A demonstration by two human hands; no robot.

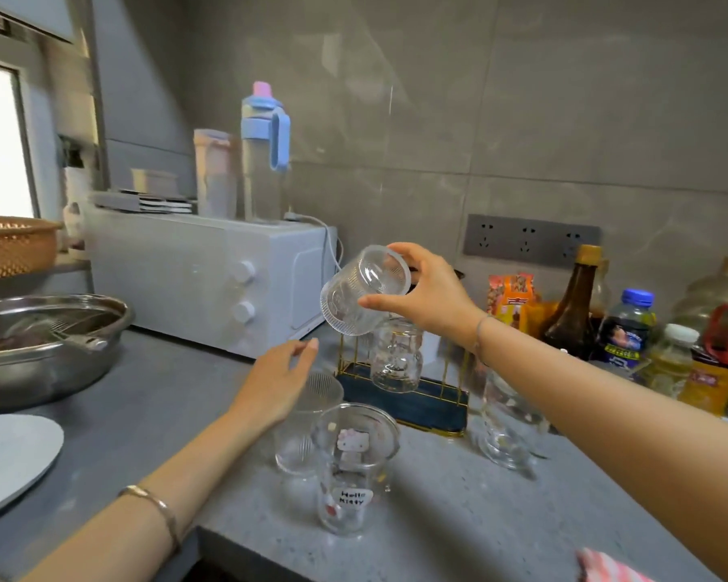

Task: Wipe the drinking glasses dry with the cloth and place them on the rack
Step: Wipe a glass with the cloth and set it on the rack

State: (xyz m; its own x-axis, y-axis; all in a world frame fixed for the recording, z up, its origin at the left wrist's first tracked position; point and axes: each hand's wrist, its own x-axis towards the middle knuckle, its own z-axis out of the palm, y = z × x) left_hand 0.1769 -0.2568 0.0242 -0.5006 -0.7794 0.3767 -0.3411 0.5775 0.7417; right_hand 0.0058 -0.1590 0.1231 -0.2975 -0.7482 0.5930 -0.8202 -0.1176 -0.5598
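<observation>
Above the gold-wire rack (433, 407), where one clear glass (396, 354) sits inverted, the right hand (429, 296) grips a ribbed glass (354, 291) slanting down-left in open air, while the left hand (276, 382), fingers straight and together, is over a second ribbed glass (312, 417) upright left of the rack

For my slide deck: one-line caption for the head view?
Right hand holds a ribbed glass tilted above the rack; left hand reaches toward a second glass.
</observation>
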